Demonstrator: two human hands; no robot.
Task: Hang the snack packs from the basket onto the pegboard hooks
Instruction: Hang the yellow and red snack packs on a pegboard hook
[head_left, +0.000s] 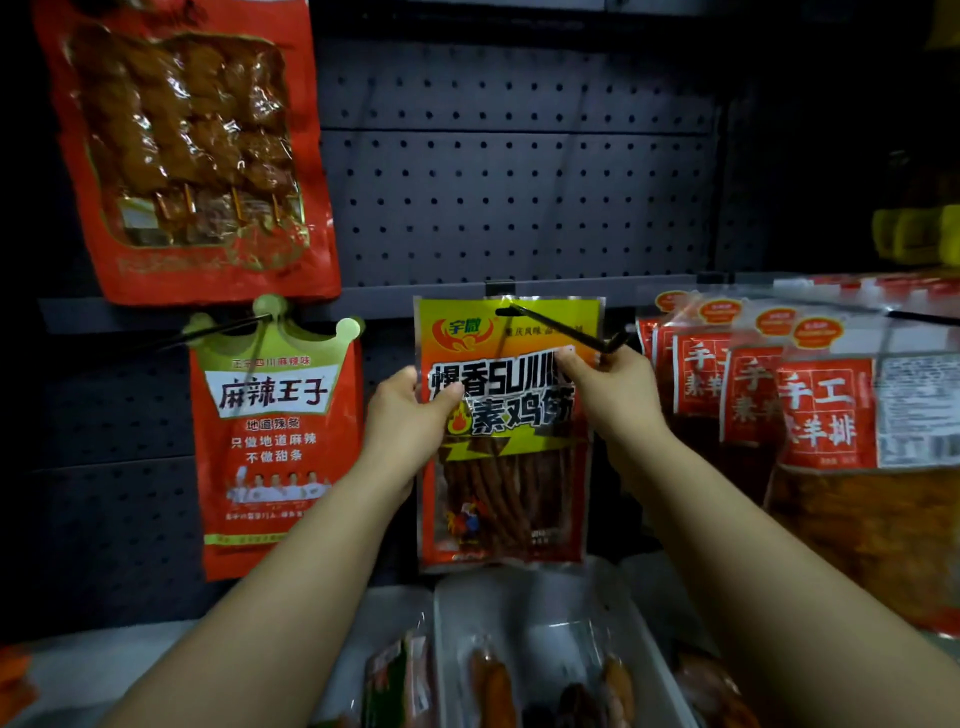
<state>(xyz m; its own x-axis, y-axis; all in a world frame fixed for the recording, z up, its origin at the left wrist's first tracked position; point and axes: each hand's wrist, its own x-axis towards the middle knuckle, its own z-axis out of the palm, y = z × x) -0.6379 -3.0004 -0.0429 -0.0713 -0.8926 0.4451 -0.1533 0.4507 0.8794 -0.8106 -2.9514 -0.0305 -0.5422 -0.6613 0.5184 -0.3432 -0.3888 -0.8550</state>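
Note:
I hold a yellow and red snack pack (506, 488) upright in front of the dark pegboard (509, 197). My left hand (415, 415) grips its left edge with the thumb on the front. My right hand (610, 384) pinches its upper right part. A black hook (561, 327) passes through the hang hole at the pack's top and juts toward me, its tip just above my right hand. Below, a pale basket (452, 623) holds several more snack packs (493, 680).
A crown-topped red pack (275, 441) hangs on a hook to the left, and a large red skewer pack (192, 150) hangs above it. A row of red and white packs (810, 415) hangs at the right. Yellow items (914, 234) sit far right.

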